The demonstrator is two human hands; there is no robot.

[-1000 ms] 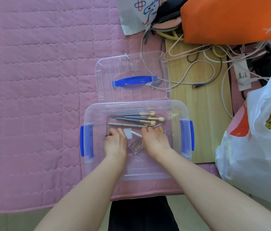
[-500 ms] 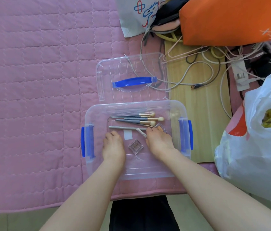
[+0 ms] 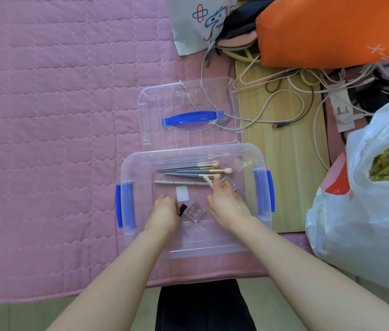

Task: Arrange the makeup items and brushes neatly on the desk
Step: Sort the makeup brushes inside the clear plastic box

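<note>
While both hands work inside the clear rectangular plastic storage box with blue side latches point(image 3: 126, 177), which sits on the pink quilted bed cover point(image 3: 45, 115), everything else is placed from that box. Its clear ribbed lid with a blue handle point(image 3: 189, 115) lies flat just beyond the far rim. To the box's right come a pale wooden board point(image 3: 284, 163) strewn with white cables point(image 3: 291, 96) and a white plastic bag point(image 3: 368, 211); an orange fabric bag point(image 3: 332, 27) lies well beyond.

Along the box's far half lie the grey-handled makeup brushes with gold ferrules and cream tips point(image 3: 188, 168), smooth tapered sticks, long axes running left to right, tips toward the right latch. Just nearer lies a slim grey metallic pencil point(image 3: 179, 183), parallel to them.

The right hand point(image 3: 227, 206) is nearer the brush tips; its grip pinches a short cream-coloured stick point(image 3: 209, 182), angled up toward the brushes and crossing their line. To join the row, I judge it must turn parallel and go down beside the pencil.

The left hand point(image 3: 164, 211) curls its grip round a small dark object point(image 3: 183, 209); what it is I cannot tell. Between the hands stands a small clear faceted square pot with pinkish glitter point(image 3: 194, 211), and a similar clear pot point(image 3: 228, 183) touches the right fingertips. A white square label point(image 3: 182, 193) sits flat on the box floor.
</note>
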